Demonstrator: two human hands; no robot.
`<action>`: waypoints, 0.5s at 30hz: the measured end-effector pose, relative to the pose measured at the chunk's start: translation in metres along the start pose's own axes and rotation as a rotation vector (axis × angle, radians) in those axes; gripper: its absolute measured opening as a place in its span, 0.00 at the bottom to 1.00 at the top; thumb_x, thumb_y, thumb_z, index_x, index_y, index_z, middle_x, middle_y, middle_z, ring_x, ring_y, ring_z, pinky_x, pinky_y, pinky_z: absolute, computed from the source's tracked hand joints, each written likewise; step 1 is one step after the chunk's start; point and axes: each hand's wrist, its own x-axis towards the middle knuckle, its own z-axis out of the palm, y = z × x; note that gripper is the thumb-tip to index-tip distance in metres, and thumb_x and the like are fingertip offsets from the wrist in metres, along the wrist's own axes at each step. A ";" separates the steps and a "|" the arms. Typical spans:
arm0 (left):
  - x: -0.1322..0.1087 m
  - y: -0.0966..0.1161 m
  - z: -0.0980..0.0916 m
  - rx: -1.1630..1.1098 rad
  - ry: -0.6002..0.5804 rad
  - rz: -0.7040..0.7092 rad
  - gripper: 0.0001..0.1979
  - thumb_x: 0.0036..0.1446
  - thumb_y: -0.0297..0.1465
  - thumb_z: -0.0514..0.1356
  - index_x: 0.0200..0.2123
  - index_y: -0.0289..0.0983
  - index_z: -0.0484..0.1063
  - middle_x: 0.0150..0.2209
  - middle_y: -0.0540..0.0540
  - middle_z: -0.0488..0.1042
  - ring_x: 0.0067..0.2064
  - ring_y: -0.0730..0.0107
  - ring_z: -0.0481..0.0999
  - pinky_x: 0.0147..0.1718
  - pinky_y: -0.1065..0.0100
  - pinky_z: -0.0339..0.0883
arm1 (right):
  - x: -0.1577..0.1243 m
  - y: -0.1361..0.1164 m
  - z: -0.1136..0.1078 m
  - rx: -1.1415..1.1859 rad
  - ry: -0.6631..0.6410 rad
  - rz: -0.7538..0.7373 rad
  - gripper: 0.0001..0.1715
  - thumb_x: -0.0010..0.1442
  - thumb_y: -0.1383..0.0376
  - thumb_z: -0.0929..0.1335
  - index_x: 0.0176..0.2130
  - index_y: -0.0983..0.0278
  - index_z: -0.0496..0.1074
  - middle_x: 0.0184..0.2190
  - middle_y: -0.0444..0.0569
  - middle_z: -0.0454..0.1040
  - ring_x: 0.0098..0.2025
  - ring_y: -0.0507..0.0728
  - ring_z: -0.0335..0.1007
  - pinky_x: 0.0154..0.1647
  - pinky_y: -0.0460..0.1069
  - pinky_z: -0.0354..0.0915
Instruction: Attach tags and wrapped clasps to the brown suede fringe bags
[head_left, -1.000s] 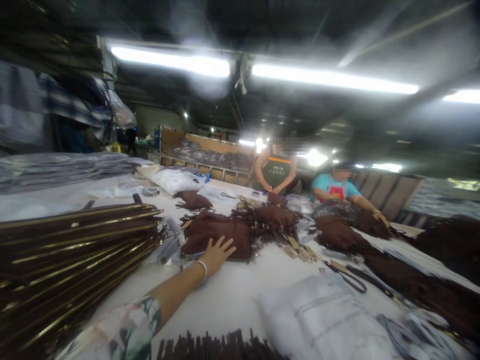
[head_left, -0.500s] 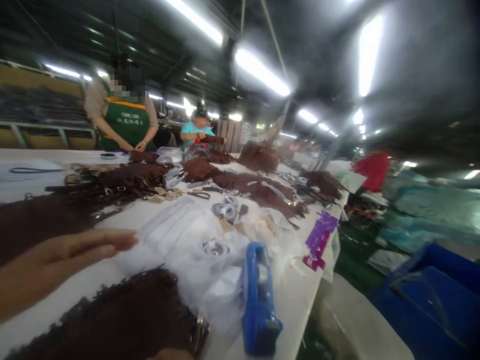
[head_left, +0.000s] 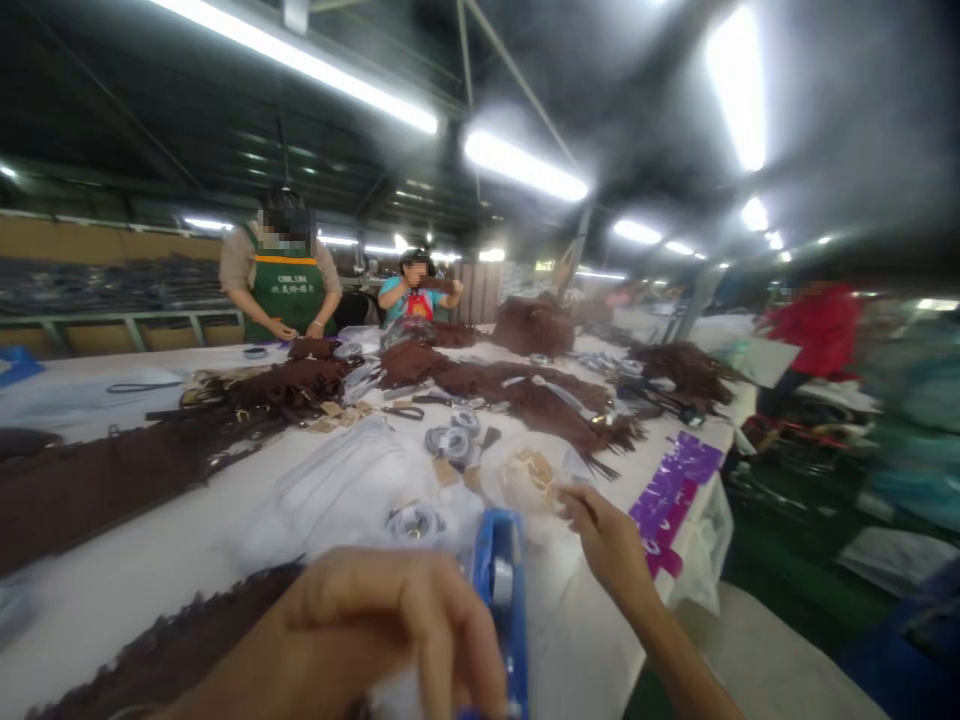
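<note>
In the foreground my left hand has its fingers bent downward, overlapping the left side of a blue tape dispenser. Its fingertips are at the bottom edge, and what they hold, if anything, is hidden. My right hand reaches in from the right. Its fingers are pinched together at the edge of a clear plastic bag with small beige pieces inside; anything between the fingertips is too small to make out. A dark brown fringed piece lies under my left forearm.
White plastic bags and rolled grey straps cover the middle of the table. Brown fringed pieces lie beyond. A purple strip lies along the right edge. A person in a green apron and another in blue work across the table.
My left hand has moved right, from above the brown piece to the tape dispenser, and its fingers have bent. My right hand has come up to the clear bag. The camera view has shifted.
</note>
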 end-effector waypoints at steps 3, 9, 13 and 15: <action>0.082 -0.010 0.018 0.093 0.110 0.106 0.13 0.60 0.34 0.52 0.30 0.40 0.75 0.35 0.46 0.79 0.39 0.62 0.76 0.44 0.61 0.70 | 0.059 0.048 0.011 -0.059 -0.032 0.071 0.17 0.65 0.66 0.60 0.45 0.64 0.75 0.34 0.49 0.80 0.34 0.56 0.77 0.39 0.50 0.69; 0.216 -0.051 0.064 0.608 -0.006 0.414 0.21 0.57 0.19 0.50 0.48 0.40 0.73 0.49 0.45 0.75 0.52 0.63 0.72 0.54 0.64 0.64 | 0.107 0.095 0.048 -0.136 -0.147 0.098 0.09 0.64 0.63 0.68 0.41 0.66 0.75 0.40 0.48 0.78 0.44 0.57 0.74 0.50 0.57 0.66; 0.275 -0.078 0.086 0.838 -0.086 0.250 0.12 0.57 0.23 0.54 0.40 0.35 0.76 0.43 0.37 0.77 0.46 0.55 0.77 0.47 0.60 0.69 | 0.107 0.114 0.054 -0.099 -0.190 0.120 0.04 0.59 0.66 0.71 0.35 0.65 0.75 0.35 0.47 0.78 0.41 0.57 0.74 0.46 0.54 0.66; 0.292 -0.096 0.091 0.857 -0.064 0.158 0.09 0.56 0.25 0.55 0.33 0.34 0.77 0.35 0.35 0.78 0.40 0.53 0.78 0.40 0.59 0.71 | 0.108 0.122 0.049 -0.044 -0.185 0.141 0.02 0.56 0.68 0.70 0.31 0.65 0.74 0.30 0.45 0.78 0.37 0.56 0.74 0.41 0.51 0.66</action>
